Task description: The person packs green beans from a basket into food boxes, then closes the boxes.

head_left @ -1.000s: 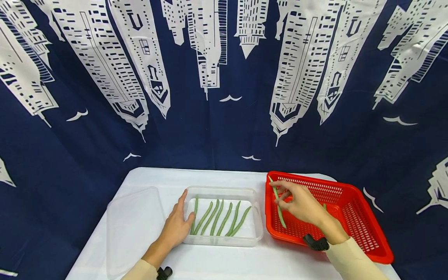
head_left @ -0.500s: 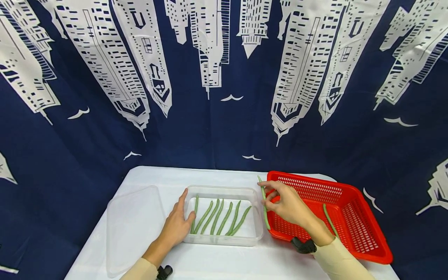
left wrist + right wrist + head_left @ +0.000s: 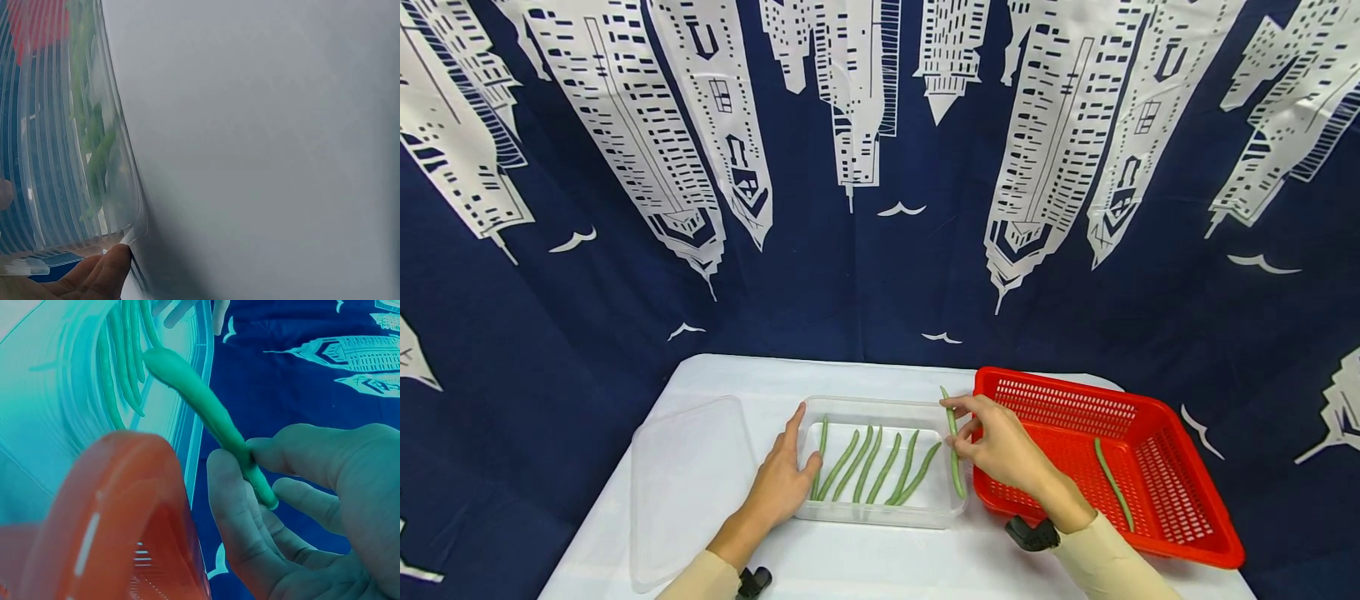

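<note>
My right hand (image 3: 1000,442) pinches a green bean (image 3: 956,471) between thumb and fingertips, over the right rim of a clear plastic container (image 3: 880,518). In the right wrist view this bean (image 3: 199,397) slants up away from the fingertips. Several green beans (image 3: 883,469) lie side by side inside the container, roughly parallel. At the container's left side rests my left hand (image 3: 778,479), fingers fairly straight along the wall and the thumb by the rim. The left wrist view has fingertips (image 3: 114,265) touching the container's corner.
A red slotted basket (image 3: 1063,390) stands right of the container, with a single green bean (image 3: 1114,483) visible on its floor. To the left, a clear lid (image 3: 688,492) lies flat on the white tabletop (image 3: 880,567). Behind hangs a dark blue skyline cloth (image 3: 820,292).
My right hand has carried the bean leftward, from over the red basket to the container's right rim. The bean in the basket has come into full view. My left hand keeps its place.
</note>
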A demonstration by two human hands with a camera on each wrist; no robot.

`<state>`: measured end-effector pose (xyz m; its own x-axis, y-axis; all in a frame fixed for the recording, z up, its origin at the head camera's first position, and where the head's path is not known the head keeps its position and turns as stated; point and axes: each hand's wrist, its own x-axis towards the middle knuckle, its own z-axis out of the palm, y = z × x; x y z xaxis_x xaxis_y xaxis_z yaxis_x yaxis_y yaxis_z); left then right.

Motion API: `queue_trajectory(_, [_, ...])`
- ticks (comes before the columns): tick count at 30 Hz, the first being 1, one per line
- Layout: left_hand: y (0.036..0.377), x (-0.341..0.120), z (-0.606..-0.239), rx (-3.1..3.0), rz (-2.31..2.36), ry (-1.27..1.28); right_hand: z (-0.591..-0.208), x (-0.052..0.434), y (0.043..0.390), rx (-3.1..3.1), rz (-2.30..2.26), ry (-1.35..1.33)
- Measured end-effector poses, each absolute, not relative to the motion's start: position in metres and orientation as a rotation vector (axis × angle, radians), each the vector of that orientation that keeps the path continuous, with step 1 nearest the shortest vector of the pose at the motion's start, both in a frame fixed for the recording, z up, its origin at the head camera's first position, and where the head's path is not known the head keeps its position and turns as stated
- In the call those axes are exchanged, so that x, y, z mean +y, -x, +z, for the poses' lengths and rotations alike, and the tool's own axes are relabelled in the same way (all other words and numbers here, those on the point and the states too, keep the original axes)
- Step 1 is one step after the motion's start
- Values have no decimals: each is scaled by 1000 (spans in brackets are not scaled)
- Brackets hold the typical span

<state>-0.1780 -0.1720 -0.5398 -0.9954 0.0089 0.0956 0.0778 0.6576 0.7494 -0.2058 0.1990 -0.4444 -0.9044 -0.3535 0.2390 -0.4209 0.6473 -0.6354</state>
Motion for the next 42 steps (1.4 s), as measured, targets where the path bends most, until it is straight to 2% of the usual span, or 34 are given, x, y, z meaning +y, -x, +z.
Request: queue_trajectory(42, [176,-169,-538,-2792,-1266,51,-444,210,202,-2721,1034,-639])
